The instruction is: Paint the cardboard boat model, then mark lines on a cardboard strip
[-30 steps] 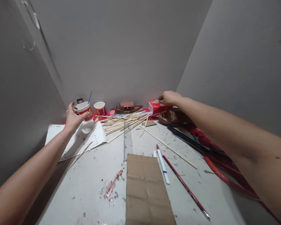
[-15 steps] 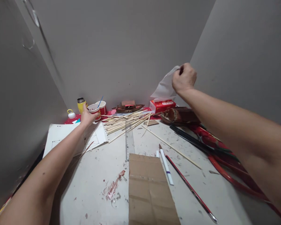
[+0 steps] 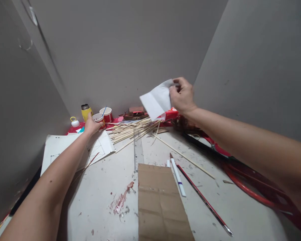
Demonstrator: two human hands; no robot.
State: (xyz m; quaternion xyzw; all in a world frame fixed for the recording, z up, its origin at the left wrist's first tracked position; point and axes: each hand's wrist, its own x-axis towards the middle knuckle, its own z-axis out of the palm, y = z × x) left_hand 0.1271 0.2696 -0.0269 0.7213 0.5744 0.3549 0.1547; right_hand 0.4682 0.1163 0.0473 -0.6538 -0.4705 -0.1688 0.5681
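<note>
R hand (image 3: 183, 97) pinches a thin white tissue (image 3: 157, 102), soft, creased, held in air just above the red tissue box (image 3: 171, 114). L hand (image 3: 90, 125) wraps a red-and-white paper cup (image 3: 99, 118), left of box. Thin wooden sticks (image 3: 132, 130) lie between cup & box. Box print unreadable.
</note>
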